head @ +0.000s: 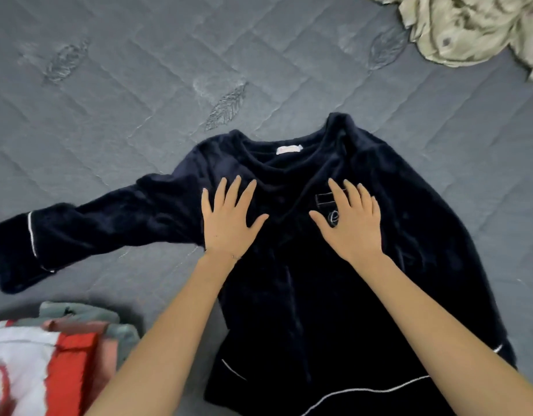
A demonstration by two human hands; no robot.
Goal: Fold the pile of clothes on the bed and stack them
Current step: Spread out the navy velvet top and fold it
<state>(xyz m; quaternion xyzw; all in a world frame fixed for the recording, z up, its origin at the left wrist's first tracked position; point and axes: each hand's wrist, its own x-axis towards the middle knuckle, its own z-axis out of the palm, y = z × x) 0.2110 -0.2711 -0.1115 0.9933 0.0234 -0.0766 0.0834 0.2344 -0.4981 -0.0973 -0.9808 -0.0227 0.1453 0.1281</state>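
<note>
Folded red-and-white clothes (49, 355) sit stacked at the grey quilted bed's (109, 130) near-left edge. Left hand (229, 220) and right hand (352, 223), fingers splayed flat and empty, smooth an unfolded navy fleece top (319, 310). A crumpled beige garment (469, 28) awaits.

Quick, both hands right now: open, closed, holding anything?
Left hand: open, fingers spread, pressing flat on the navy top.
Right hand: open, fingers spread, flat on the same top at its chest pocket. Neither grips anything.

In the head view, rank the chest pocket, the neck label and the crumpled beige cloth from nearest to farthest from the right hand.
1. The chest pocket, on the dark top, partly under the right hand.
2. The neck label, at the collar, beyond the hand and leftward.
3. The crumpled beige cloth, upper right on the bed.
</note>
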